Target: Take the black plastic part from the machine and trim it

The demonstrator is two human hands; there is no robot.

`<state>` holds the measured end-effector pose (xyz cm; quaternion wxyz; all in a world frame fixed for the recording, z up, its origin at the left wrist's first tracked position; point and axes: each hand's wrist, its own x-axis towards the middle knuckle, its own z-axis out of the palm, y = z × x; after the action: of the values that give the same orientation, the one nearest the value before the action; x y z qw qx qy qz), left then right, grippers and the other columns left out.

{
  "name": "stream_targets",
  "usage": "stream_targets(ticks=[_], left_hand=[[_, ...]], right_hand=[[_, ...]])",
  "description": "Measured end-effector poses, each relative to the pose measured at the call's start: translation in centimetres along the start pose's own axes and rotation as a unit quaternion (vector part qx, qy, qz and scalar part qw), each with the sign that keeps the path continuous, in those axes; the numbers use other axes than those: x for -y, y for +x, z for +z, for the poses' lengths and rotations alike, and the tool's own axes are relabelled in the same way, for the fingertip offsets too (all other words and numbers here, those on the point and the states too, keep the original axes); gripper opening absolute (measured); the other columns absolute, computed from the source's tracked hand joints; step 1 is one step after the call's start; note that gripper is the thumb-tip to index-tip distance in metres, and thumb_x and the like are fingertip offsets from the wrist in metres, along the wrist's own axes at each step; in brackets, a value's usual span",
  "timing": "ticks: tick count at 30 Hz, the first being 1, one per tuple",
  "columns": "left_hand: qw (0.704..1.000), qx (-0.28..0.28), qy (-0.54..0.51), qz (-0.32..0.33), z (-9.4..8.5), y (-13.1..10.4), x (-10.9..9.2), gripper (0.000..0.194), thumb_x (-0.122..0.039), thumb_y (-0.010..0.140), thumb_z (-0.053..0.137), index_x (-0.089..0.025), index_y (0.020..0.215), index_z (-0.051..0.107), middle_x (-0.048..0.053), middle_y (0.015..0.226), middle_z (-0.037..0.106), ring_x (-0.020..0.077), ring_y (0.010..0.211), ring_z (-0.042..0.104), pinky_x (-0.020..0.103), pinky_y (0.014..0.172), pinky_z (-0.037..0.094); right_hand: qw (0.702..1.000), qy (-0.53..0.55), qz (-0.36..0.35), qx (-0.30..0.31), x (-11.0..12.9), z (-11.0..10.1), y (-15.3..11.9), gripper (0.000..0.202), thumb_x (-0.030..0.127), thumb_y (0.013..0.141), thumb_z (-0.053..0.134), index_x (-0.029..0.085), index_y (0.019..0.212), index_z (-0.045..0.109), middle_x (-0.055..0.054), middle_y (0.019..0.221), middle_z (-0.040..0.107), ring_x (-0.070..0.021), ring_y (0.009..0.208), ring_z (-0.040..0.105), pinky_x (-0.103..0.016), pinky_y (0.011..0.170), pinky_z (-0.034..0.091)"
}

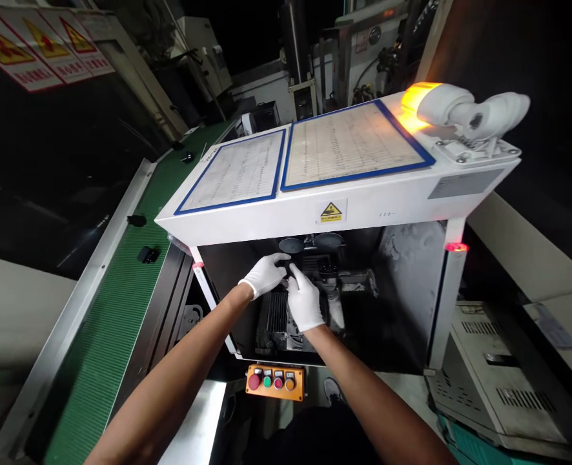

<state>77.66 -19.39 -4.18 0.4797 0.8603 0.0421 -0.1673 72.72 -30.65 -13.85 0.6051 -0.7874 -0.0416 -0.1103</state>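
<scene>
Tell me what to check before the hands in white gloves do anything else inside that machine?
1. Gloves on both hands: ok. The left hand and right hand both wear white gloves.
2. Grip on the dark part inside the opening: cannot tell. Both hands touch it, but the fingers hide how firmly.
3. Warning lamp on the white housing: not ok. It glows amber.
4. Red lights at the opening's edges: not ok. They are lit.
5. Button box below the opening: ok. Nothing covers the buttons.
6. Green conveyor belt beside the machine: cannot tell whether it is moving; small black pieces lie on it.
</scene>
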Motion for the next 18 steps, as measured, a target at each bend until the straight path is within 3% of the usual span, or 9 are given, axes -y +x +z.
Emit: stream_targets(ticks=[4,7,10,13,18], left_hand=[[0.995,-0.002,0.089,0.045,-0.9,-0.5,-0.3,0.047,-0.020,0.089,0.063,-0.015,0.135,0.058,0.012,0.115,0.073,0.0213,0.090,0.074,0.034,0.083,0.063],[0.977,-0.026,0.190,0.088,-1.9,-0.4,-0.3,0.041,-0.011,0.087,0.059,-0.016,0.127,0.066,0.012,0.129,0.068,0.0257,0.114,0.068,0.041,0.107,0.053],[0.950,-0.007,0.288,0.124,-2.4,0.3,-0.2,0.048,-0.001,0.081,0.059,-0.016,0.125,0.070,0.013,0.131,0.068,0.0292,0.126,0.061,0.044,0.118,0.042],[0.923,0.027,0.353,0.150,-2.0,0.9,-0.2,0.049,-0.002,0.082,0.058,-0.016,0.128,0.069,0.014,0.130,0.069,0.0290,0.126,0.062,0.043,0.117,0.042],[0.891,0.051,0.414,0.178,-0.8,1.5,-0.5,0.049,-0.004,0.085,0.056,-0.015,0.132,0.066,0.015,0.133,0.068,0.0279,0.126,0.061,0.039,0.117,0.042]], right_hand=[[0.999,-0.008,0.026,0.022,1.0,0.6,-0.1,0.046,0.018,0.103,0.041,0.014,0.148,0.051,-0.007,0.092,0.073,-0.0239,0.084,0.072,-0.034,0.080,0.062],[0.999,-0.041,0.004,0.009,1.7,0.0,-2.1,0.050,0.021,0.101,0.046,0.010,0.150,0.050,-0.015,0.115,0.069,-0.0297,0.101,0.069,-0.041,0.092,0.060],[0.997,-0.021,-0.067,0.021,1.6,-1.6,-5.4,0.046,0.022,0.101,0.043,0.010,0.144,0.055,-0.012,0.137,0.059,-0.0260,0.125,0.058,-0.038,0.109,0.052],[0.993,-0.021,-0.090,0.067,0.4,-3.7,-8.9,0.042,0.021,0.103,0.038,0.013,0.138,0.060,-0.008,0.137,0.060,-0.0216,0.127,0.057,-0.036,0.111,0.051],[0.992,-0.066,-0.044,0.098,-2.1,-6.5,-12.9,0.038,0.022,0.104,0.037,0.017,0.128,0.066,-0.005,0.126,0.066,-0.0212,0.116,0.063,-0.038,0.105,0.055]])
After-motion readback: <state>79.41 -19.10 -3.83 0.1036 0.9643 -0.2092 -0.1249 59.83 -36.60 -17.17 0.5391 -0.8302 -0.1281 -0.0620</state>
